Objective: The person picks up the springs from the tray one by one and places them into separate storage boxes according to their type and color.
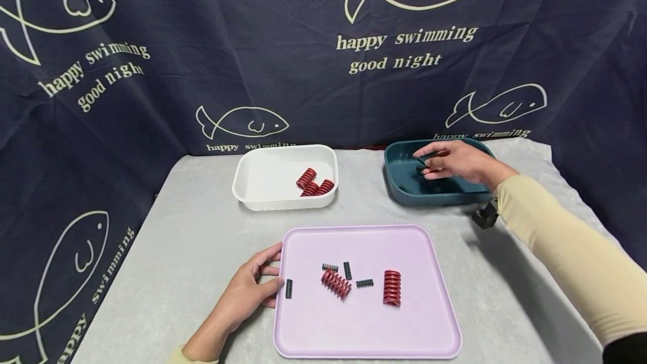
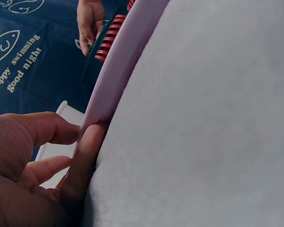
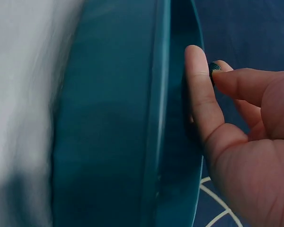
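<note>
teal container [image 1: 434, 200] at one o'clock from lilac tray [image 1: 364, 333]: see dark spring [image 3: 214, 69] pinched between thumb and fingers of right hand [image 1: 457, 162], above the container. caution: likely to drop outside the rim if released off-centre, owing to fingertip-only contact. at nine o'clock, see tray edge gripped by left hand [image 1: 249, 285]; avoid lifting or jerking, or risk rolling red springs [image 1: 392, 288] and small dark springs [image 1: 365, 283] off the tray.

Red springs [image 1: 391, 288] and dark green springs [image 1: 364, 283] contrast with a lilac tray [image 1: 364, 333], white bin [image 1: 265, 176], teal bin [image 1: 429, 200], pale grey bench cover [image 1: 167, 263] and navy curtain [image 1: 283, 72] patterned with cream fish.
</note>
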The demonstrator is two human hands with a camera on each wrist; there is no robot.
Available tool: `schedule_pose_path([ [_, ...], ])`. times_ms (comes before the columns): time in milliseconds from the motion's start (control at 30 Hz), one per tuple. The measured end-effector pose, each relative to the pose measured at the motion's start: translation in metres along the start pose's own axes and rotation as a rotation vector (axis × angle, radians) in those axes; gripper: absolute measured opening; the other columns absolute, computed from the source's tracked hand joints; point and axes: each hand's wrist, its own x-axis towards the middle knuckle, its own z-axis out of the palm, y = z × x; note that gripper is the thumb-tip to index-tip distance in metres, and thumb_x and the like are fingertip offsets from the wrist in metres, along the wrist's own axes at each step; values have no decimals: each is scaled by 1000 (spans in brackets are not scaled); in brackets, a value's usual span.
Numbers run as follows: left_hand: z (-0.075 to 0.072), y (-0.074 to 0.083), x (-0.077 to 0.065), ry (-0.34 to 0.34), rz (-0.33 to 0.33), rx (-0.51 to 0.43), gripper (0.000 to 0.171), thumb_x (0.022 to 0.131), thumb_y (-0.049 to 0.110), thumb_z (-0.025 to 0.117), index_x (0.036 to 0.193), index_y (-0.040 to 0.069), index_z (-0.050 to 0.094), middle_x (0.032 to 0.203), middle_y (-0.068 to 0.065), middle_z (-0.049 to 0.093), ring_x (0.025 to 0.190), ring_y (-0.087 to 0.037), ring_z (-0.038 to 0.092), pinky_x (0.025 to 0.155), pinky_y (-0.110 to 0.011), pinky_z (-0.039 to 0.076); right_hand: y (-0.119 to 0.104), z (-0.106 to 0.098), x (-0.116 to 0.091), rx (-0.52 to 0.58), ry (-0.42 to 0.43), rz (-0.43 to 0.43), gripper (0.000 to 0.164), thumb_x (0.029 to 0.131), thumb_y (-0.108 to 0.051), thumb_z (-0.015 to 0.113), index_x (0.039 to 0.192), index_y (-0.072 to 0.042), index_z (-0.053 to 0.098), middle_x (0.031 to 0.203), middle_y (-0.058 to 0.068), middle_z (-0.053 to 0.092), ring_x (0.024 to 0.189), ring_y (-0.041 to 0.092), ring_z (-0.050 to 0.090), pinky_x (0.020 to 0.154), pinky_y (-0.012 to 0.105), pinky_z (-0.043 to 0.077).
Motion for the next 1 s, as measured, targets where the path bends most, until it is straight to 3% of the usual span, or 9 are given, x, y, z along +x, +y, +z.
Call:
schedule_pose_path([
  [367,1,-1,0,0,-1,-4,72,87,-5,72,154,11,49,142,-12,51,113,-28,59,57,-43,64,11,-14,13,-64,-19,79,47,103,4,56,150,7,46,115,21,61,100,26,71,92,44,60],
  [733,2,-1,0,10,-1,9,73,87,-6,73,153,11,49,141,-11,52,112,-27,59,56,-43,63,18,-5,21,-177,-75,134,43,100,6,57,143,11,51,105,20,67,90,26,71,79,41,64],
  [1000,2,0,0,12,-1,9,72,87,-5,73,153,12,49,141,-11,52,112,-28,59,56,-43,63,21,-2,23,-232,-56,145,42,100,6,57,141,12,52,95,17,67,83,24,71,73,38,64],
])
